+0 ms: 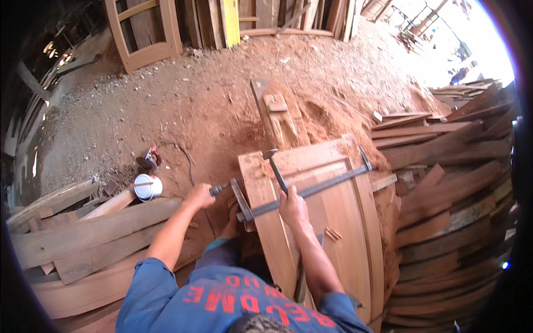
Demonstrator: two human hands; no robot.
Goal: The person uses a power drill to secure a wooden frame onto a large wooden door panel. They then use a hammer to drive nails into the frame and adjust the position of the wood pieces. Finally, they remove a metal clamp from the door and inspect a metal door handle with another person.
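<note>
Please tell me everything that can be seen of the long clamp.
The clamp looks like grey metal. Its long straight bar lies slantwise across the wooden panel, with a crosspiece at each end, one by the panel's left edge, one by its right edge. A screw handle sticks out at the left end, and the left hand grips it. The right hand, holding a hammer, hides part of the bar; whether it touches it, I cannot tell.

A woodworking workshop is stretching around: rough brown timber planks (444, 266) are lying in heaps, reddish-brown sawdust (325, 119) is littering the ground (105, 122), and a long grey metal bar clamp (333, 181) is spanning a panelled light-brown wooden door (338, 211).
</note>
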